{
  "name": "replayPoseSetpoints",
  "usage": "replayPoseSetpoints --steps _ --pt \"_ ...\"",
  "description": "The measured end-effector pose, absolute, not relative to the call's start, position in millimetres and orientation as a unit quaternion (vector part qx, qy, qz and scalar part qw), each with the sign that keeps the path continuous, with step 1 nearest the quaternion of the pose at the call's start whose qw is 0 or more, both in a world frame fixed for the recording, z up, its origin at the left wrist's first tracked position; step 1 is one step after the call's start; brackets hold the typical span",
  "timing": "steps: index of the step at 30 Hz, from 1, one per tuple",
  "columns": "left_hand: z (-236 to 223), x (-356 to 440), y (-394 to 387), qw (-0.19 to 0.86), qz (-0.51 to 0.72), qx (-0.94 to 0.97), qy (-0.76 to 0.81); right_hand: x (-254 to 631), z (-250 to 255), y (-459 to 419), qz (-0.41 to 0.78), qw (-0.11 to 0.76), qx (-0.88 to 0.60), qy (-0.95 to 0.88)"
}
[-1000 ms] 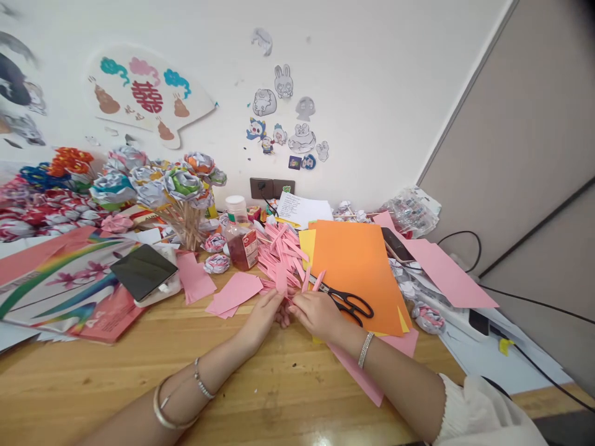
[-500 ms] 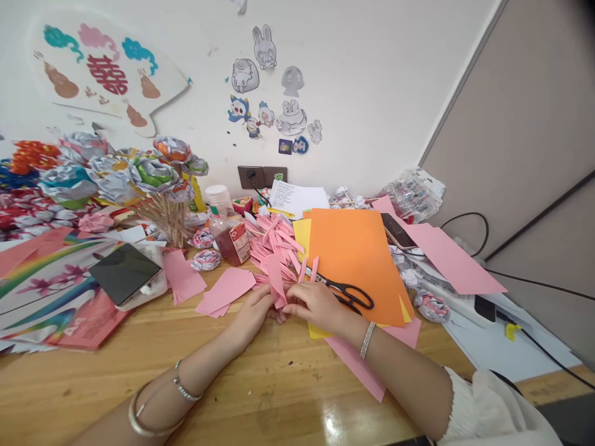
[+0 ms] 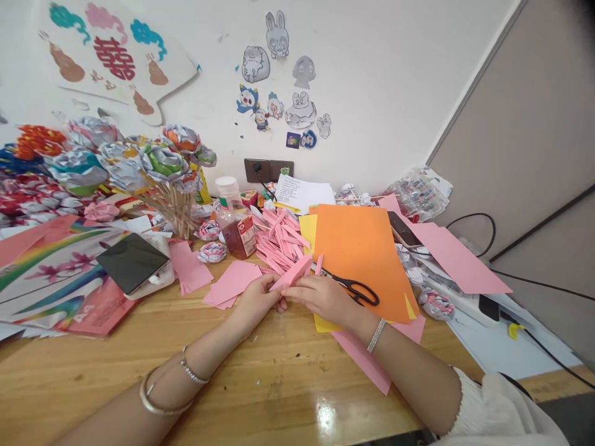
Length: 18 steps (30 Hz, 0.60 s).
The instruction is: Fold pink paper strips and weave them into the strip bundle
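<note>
Between my two hands is a folded pink paper strip [image 3: 294,272], tilted up to the right. My left hand [image 3: 259,298] grips its lower left end, fingers closed. My right hand [image 3: 320,297] pinches the same strip from the right, some fingertips hidden behind the paper. Just beyond them lies a heap of narrow folded pink strips [image 3: 281,232]. Black-handled scissors [image 3: 360,291] rest on orange paper [image 3: 356,241] beside my right hand, blades partly covered. Flat pink paper pieces [image 3: 235,282] lie left of my left hand.
A bottle of reddish liquid [image 3: 239,232] stands behind the hands. Paper flowers on sticks [image 3: 162,164] rise at the left, near a dark phone-like device [image 3: 132,263]. On the right are a power strip [image 3: 469,303], cables and a long pink sheet [image 3: 465,260].
The pink strip has turned from nearly upright to slanting up to the right. Both hands still hold it. The whole view has shifted slightly.
</note>
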<state>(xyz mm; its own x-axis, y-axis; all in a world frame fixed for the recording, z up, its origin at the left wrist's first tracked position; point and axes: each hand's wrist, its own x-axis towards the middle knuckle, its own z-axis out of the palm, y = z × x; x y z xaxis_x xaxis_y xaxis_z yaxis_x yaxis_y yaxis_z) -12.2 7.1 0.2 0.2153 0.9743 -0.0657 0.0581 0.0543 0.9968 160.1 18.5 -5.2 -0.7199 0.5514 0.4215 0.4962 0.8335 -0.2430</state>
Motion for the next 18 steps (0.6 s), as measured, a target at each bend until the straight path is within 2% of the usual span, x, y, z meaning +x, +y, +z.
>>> replayPoseSetpoints --steps 8,14,18 --pt "-1.8 -11.9 7.7 0.593 0.414 0.503 0.474 159.1 -5.4 19.3 0.098 0.288 -0.322 -0.896" --pt "-3.8 -11.5 7.5 0.605 0.433 0.472 0.472 160.1 -4.1 20.2 0.102 0.265 -0.307 -0.908" --pt "-3.2 -12.3 7.6 0.624 0.420 0.465 0.466 158.3 -1.9 18.3 0.141 0.287 -0.361 -0.876"
